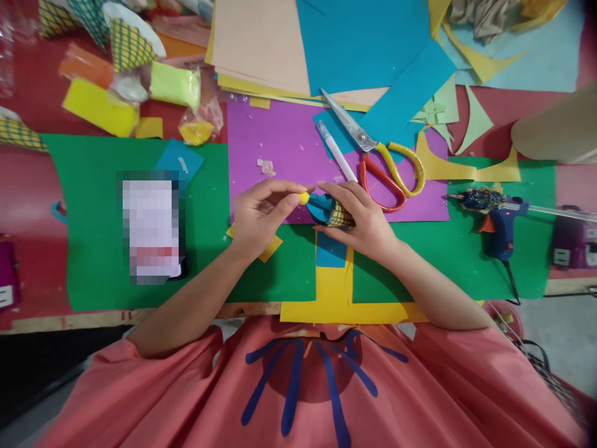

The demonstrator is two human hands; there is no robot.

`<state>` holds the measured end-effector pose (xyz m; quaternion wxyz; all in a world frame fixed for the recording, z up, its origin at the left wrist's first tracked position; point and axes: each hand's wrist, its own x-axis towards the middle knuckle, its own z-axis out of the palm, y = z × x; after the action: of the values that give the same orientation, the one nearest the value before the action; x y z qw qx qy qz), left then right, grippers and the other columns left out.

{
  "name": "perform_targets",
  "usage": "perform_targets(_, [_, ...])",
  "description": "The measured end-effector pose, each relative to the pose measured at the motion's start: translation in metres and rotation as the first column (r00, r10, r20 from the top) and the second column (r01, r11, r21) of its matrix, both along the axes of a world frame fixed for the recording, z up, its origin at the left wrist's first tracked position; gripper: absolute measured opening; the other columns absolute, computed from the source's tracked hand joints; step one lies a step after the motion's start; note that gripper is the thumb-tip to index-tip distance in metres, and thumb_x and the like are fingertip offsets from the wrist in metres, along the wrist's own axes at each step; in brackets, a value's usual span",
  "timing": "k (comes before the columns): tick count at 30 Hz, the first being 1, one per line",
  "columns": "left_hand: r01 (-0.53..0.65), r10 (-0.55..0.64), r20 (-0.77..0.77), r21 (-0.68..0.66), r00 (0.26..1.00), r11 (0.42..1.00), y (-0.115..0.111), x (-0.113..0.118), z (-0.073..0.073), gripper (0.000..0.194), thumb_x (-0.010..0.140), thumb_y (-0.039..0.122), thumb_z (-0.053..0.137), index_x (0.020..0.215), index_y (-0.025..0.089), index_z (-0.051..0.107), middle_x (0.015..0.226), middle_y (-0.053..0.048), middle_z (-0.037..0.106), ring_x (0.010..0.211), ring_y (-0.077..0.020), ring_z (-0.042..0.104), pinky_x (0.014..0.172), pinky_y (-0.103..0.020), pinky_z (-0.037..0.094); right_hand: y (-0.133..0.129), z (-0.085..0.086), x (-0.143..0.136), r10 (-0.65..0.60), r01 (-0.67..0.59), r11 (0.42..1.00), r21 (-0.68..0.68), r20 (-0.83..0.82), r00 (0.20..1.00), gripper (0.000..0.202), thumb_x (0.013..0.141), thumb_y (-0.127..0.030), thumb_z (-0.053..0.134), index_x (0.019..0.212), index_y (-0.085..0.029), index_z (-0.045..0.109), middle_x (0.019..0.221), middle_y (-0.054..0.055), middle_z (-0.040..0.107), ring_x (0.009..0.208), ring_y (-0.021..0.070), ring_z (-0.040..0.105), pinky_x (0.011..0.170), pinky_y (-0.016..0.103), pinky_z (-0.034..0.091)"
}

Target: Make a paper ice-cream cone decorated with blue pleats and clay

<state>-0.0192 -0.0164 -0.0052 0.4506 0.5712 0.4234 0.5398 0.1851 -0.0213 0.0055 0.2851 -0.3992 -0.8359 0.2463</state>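
Note:
Between the thumb and fingers of my left hand (261, 214) is a small yellow ball (303, 198), closed in a pinch. It touches or nearly touches the tip of a small blue paper piece (319, 210). My right hand (370, 221) is wrapped round a paper cone (341, 215) with a yellow and dark checked pattern, joined to that blue piece. Part of the cone is hidden under the fingers. Both hands are over the near edge of a purple sheet (275, 137). Scissors (364, 138) with red and yellow handles and a white pen (336, 150) lie just beyond my right hand.
A blue glue gun (501, 227) with a cord lies at the right on a green sheet (420, 267). A blurred-out phone (152, 227) lies at the left. Clay packets (100, 107), checked cones (130, 43) and stacked coloured paper (261, 43) fill the far side.

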Motion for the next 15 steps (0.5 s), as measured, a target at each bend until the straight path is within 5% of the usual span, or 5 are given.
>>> perform_targets(5, [0.042,-0.041,0.013,-0.069,0.999,0.997,0.0006,-0.0011,-0.0019,0.028,0.087,0.047,0.067,0.107,0.028,0.071,0.096,-0.001,0.077,0.095,-0.0178,0.075,0.084,-0.029,0.062,0.0007,-0.0002,-0.0023,-0.002,0.001,1.000,-0.007,-0.095,0.995,0.057,0.090,-0.049,0.061,0.135,-0.016,0.050,0.121,0.013,0.066,0.112,0.0252,0.064,0.095,0.042,0.056])
perform_targets(11, [0.070,-0.070,-0.044,-0.012,0.997,0.997,0.0001,-0.0025,0.0006,0.021,0.084,0.036,0.074,0.102,0.027,0.074,0.100,-0.001,0.077,0.093,-0.0172,0.074,0.084,-0.030,0.061,0.0018,0.0004,-0.0048,-0.024,-0.009,0.985,-0.173,-0.184,0.983,0.064,0.085,-0.055,0.066,0.134,-0.017,0.050,0.129,0.013,0.065,0.118,0.0260,0.063,0.100,0.043,0.053])
perform_targets(15, [0.148,-0.148,-0.008,0.031,0.989,0.989,0.0002,-0.0060,-0.0048,0.038,0.091,0.044,0.062,0.128,0.038,0.063,0.123,0.000,0.071,0.111,-0.0212,0.070,0.095,-0.037,0.060,0.0017,0.0037,-0.0055,-0.073,-0.001,0.955,-0.298,-0.235,0.969,0.065,0.083,-0.058,0.067,0.132,-0.018,0.052,0.131,0.012,0.064,0.116,0.0242,0.064,0.099,0.039,0.054])
